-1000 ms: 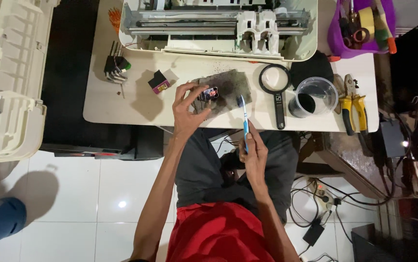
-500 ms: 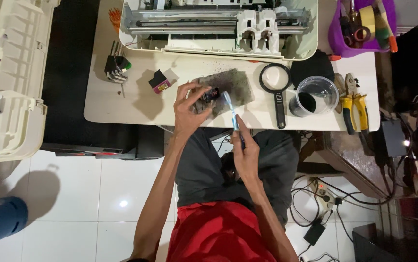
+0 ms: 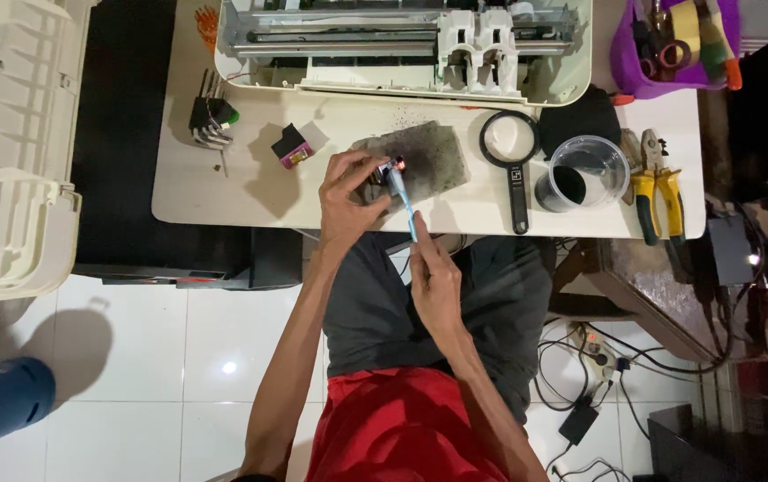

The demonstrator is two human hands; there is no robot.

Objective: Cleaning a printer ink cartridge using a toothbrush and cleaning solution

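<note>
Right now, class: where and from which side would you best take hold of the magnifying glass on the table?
Grip the magnifying glass by its straight black handle, coming from the table's near edge: the handle points toward the person and lies clear, while the round lens sits close to the printer and the plastic cup.

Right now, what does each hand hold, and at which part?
The left hand grips a small ink cartridge by its sides. The right hand holds a blue toothbrush by its handle's lower end.
</note>
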